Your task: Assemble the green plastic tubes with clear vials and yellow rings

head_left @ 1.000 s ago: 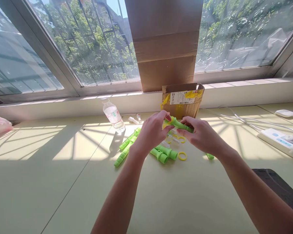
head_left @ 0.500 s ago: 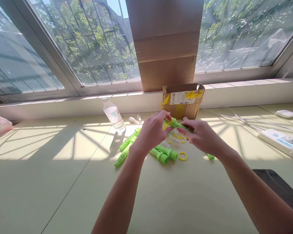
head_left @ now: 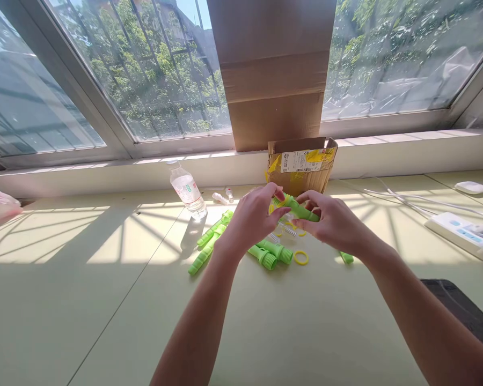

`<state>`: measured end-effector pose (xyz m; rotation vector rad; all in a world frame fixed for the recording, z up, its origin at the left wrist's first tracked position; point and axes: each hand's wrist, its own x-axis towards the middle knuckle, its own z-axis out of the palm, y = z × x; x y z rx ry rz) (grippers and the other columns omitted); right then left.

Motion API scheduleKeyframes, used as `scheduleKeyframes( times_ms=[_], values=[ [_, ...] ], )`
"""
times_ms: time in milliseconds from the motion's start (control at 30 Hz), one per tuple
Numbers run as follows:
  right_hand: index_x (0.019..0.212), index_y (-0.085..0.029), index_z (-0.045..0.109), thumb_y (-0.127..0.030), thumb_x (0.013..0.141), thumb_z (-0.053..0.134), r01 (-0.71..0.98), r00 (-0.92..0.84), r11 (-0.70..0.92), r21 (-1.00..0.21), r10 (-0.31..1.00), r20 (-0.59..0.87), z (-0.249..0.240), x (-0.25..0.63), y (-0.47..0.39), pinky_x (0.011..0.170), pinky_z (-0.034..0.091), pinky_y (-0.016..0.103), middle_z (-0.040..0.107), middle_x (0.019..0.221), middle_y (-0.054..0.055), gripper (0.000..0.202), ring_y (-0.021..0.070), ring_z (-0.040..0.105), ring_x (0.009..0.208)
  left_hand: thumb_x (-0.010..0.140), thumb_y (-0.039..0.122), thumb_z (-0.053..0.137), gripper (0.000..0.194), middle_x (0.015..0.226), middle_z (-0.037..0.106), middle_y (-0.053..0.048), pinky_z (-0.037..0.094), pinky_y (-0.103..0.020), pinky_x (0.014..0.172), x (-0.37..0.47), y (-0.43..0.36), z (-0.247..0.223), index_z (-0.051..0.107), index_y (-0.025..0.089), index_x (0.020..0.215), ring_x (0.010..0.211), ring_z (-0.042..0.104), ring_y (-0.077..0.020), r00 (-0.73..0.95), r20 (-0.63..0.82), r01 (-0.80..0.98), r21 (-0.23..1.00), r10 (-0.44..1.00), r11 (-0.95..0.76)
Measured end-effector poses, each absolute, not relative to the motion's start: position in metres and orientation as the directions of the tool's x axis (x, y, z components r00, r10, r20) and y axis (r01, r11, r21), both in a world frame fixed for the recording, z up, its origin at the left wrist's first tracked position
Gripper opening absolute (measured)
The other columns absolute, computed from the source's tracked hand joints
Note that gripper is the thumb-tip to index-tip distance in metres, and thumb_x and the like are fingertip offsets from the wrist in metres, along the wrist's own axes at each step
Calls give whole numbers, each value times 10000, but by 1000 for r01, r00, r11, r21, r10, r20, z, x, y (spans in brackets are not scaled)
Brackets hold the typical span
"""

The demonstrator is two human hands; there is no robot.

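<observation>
My left hand (head_left: 257,212) is closed around the threaded end of a green plastic tube (head_left: 300,208), where a yellow ring (head_left: 282,201) sits around the thread. At the tube's other end, the thumb and fingers of my right hand (head_left: 329,219) grip its narrower part. Below my hands, more green tubes with threaded ends (head_left: 280,252) lie on the table, beside a loose yellow ring (head_left: 301,258). Small clear plastic pieces (head_left: 285,231) and more yellow rings lie partly hidden under my hands. Left of my wrist are ribbed green pieces (head_left: 207,252).
An open cardboard box (head_left: 298,179) stands behind my hands. A water bottle (head_left: 188,190) is at the back left, with small clear pieces (head_left: 221,198) near it. On the right are a power strip (head_left: 462,231) with cables and a dark flat device (head_left: 459,308).
My right hand's fingers have shifted their grip around the tube, and more of its green body shows between my hands. My left hand has barely moved.
</observation>
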<state>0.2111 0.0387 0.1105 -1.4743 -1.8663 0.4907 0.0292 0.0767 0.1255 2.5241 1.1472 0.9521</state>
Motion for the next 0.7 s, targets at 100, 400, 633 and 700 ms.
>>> scheduleKeyframes(
  times_ms=[100,400,633,700],
  values=[
    [853,-237,559,-392,765,586,668,-91,264,-696,957,276,110,211,39,517,364,252,608,775,-3,180,130,528,597,826,425,567,220,1064,648,-21,495,-353,782,29,76,125,522,230,918,854,639,-187,479,477,610,423,737,-670],
    [822,-228,585,-436,822,520,662,-125,279,-696,956,264,107,210,41,515,345,247,609,764,14,218,136,506,614,779,256,628,230,1030,648,7,486,-348,780,27,78,124,508,242,974,873,632,-191,505,458,632,381,732,-675],
    [780,-224,594,-402,830,522,752,-128,298,-587,941,314,109,212,40,559,326,253,576,667,3,199,143,454,621,795,253,606,167,1067,642,-17,497,-339,775,28,76,126,507,221,924,896,621,-188,527,448,621,376,722,-687],
    [762,-222,580,-396,844,502,759,-135,301,-577,940,313,110,211,40,561,321,253,563,652,0,208,143,449,619,811,280,592,158,1065,639,-22,501,-335,779,29,77,125,508,220,930,927,614,-189,529,454,609,386,717,-693]
  ],
)
